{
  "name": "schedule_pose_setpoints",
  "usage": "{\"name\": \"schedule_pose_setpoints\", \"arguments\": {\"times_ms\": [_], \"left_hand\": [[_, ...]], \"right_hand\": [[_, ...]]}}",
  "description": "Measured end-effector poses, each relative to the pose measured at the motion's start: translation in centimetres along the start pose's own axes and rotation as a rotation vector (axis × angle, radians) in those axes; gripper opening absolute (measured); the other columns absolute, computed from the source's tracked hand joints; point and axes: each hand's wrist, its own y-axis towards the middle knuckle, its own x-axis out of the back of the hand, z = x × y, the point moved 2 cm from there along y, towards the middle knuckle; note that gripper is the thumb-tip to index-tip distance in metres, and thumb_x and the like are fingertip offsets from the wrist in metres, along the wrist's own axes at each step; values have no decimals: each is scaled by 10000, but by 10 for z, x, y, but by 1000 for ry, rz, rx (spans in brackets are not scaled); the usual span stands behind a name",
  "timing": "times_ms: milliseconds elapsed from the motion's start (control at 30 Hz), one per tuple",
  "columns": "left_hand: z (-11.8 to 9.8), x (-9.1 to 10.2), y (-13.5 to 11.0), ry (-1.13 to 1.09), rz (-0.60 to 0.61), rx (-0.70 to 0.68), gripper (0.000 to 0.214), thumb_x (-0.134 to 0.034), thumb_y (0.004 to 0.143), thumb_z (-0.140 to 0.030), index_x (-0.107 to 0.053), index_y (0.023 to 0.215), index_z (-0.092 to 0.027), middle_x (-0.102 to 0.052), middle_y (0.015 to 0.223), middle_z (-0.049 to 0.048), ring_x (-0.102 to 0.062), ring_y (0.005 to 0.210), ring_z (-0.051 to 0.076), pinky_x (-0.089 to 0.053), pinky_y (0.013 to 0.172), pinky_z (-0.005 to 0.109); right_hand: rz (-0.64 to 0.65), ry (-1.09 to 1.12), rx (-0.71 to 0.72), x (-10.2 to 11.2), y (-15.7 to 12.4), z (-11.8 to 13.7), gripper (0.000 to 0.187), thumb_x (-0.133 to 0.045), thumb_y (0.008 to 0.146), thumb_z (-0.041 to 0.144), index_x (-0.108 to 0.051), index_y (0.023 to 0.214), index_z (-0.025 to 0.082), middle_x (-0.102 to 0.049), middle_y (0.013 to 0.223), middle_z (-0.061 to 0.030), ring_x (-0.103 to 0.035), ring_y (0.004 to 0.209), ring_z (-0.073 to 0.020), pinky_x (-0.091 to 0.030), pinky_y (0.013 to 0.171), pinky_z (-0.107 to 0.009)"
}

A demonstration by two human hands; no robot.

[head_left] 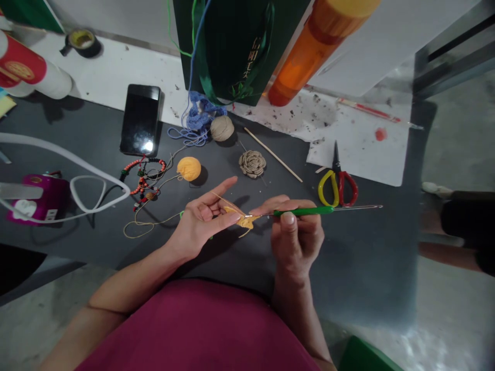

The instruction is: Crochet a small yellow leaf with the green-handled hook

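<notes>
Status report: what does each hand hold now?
Left hand pinching yellow crochet piece; right hand gripping green crochet hook. Yarn ball beyond left hand, scissors beyond right.

From my remote station I saw a dark grey tabletop (359,268) carrying a black smartphone (141,120) left of centre, with a string of red beads (144,175) just below it. A ball of yellow yarn (188,168), a ball of beige twine (221,128) and a coiled twine rosette (252,164) sat mid-frame, a thin wooden stick (273,154) lay just right of them, and red-and-yellow-handled scissors (337,188) rested at right, beside a white paper sheet (367,165).
</notes>
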Motion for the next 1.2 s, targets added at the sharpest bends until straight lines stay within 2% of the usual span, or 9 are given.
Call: {"name": "schedule_pose_setpoints", "arguments": {"times_ms": [300, 600, 900, 1200], "left_hand": [[0, 1, 0, 1, -7, 11, 702, -920, 724, -239, -697, 1388, -206, -797, 798, 12, -700, 724, 123, -561, 763, 244], [1, 0, 0, -39, -31, 43, 712, -937, 709, -234, -702, 1380, -198, -779, 780, -4, -687, 713, 110, -567, 766, 245], [3, 1, 1, -53, -31, 45, 721, -927, 713, -233, -687, 1393, -201, -791, 812, 2, -704, 733, 124, -564, 805, 272], [3, 1, 1, -57, -50, 48, 713, -949, 692, -256, -713, 1363, -210, -787, 787, -2, -694, 726, 119, -564, 788, 264]], "right_hand": [[-17, -29, 14, 0, -1, -1, 96, -577, 1019, 354, -621, 987, 274, -758, 769, 3, -749, 830, -220, -596, 744, -416], [41, -95, 116, -2, -1, 1, 88, -566, 1030, 285, -654, 1030, 281, -767, 781, 3, -741, 842, -204, -594, 718, -382], [-46, -144, 134, 0, -4, -2, 71, -565, 1022, 338, -622, 1019, 296, -744, 724, 17, -727, 809, -217, -556, 722, -405], [5, -126, 154, -1, -1, 1, 83, -569, 1030, 300, -650, 1045, 288, -772, 765, 10, -732, 838, -207, -571, 739, -391]]}}
